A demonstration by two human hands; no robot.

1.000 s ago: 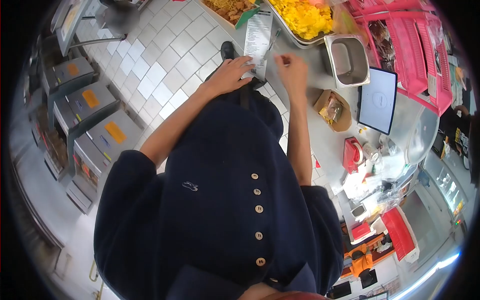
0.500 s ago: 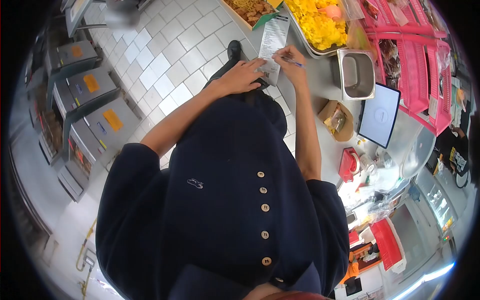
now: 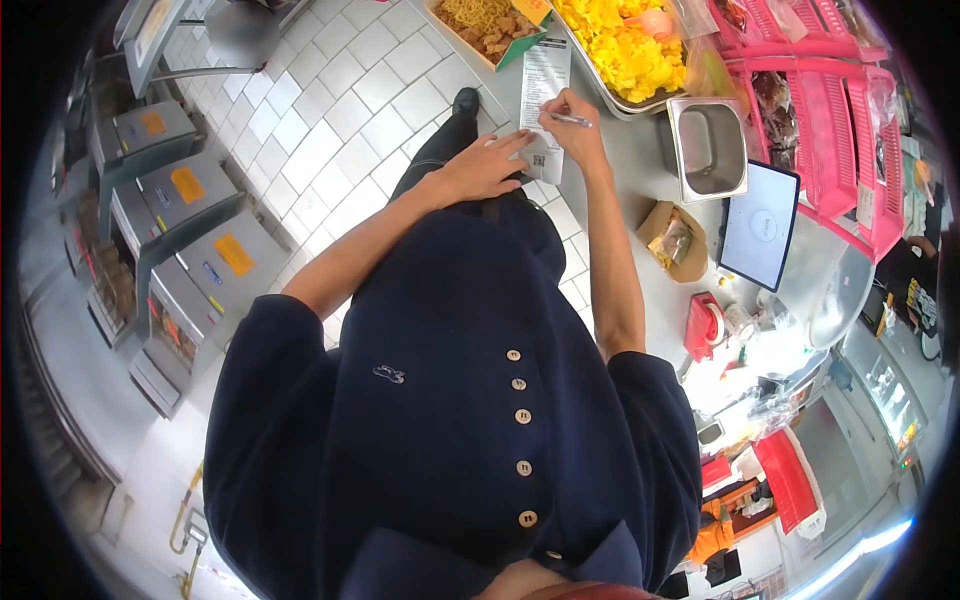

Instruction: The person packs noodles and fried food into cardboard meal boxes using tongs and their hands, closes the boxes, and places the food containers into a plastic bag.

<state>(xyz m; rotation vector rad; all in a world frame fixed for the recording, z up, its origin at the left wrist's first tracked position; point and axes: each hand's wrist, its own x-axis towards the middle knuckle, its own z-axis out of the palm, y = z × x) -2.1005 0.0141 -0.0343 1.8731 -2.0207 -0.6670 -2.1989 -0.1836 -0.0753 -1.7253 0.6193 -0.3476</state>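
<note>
A long printed receipt (image 3: 545, 75) lies on the steel counter, close to its edge. My right hand (image 3: 572, 122) is closed around a pen (image 3: 570, 119), its fingers resting over the right side of the paper. My left hand (image 3: 488, 166) lies flat with fingers stretched out, the fingertips touching the receipt's left edge. Just beyond the paper stands an open food box (image 3: 490, 30) with noodles and browned meat pieces. To the right of the receipt is a metal tray (image 3: 650, 104) heaped with yellow food, a pinkish scoop handle (image 3: 652, 22) on top.
A deep steel container (image 3: 712, 150), a tablet (image 3: 760, 225) and a small cardboard box (image 3: 672, 240) stand along the counter at right. Pink baskets (image 3: 830, 140) hold packets behind them. A red tape dispenser (image 3: 705, 325) sits nearer. Grey equipment (image 3: 215, 265) lines the left side.
The pen in my right hand has tilted flatter, and the hand has shifted slightly left. My left hand stays at the receipt's edge. The whole view has shifted slightly.
</note>
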